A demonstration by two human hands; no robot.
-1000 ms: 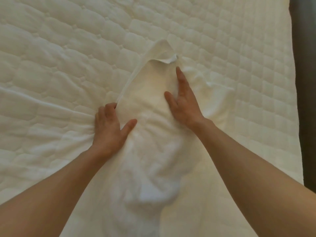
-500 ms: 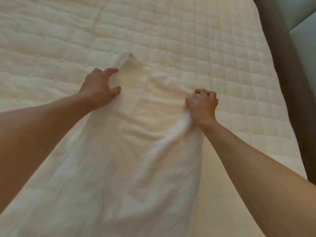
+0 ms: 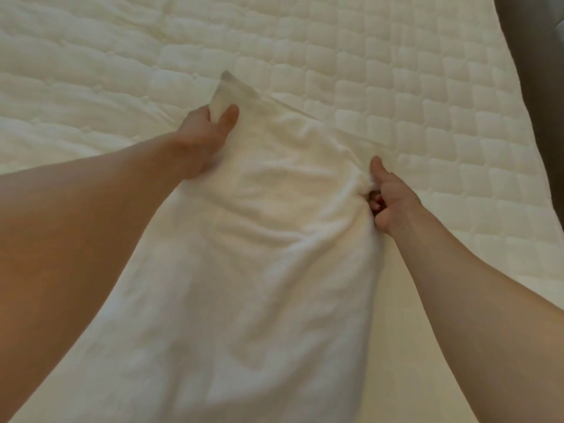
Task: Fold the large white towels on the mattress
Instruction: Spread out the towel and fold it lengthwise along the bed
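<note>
Plain white towel [image 3: 244, 270] on a cream-white mattress [image 3: 396, 102] quilted in a square grid pattern.

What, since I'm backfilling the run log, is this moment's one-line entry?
towel: spread on mattress; left hand: grips far corner; right hand: grips right edge

You've got one view: head cam, looking forward and down, close over the quilted cream-white mattress [image 3: 396, 87]; its right edge shows at frame right.
</note>
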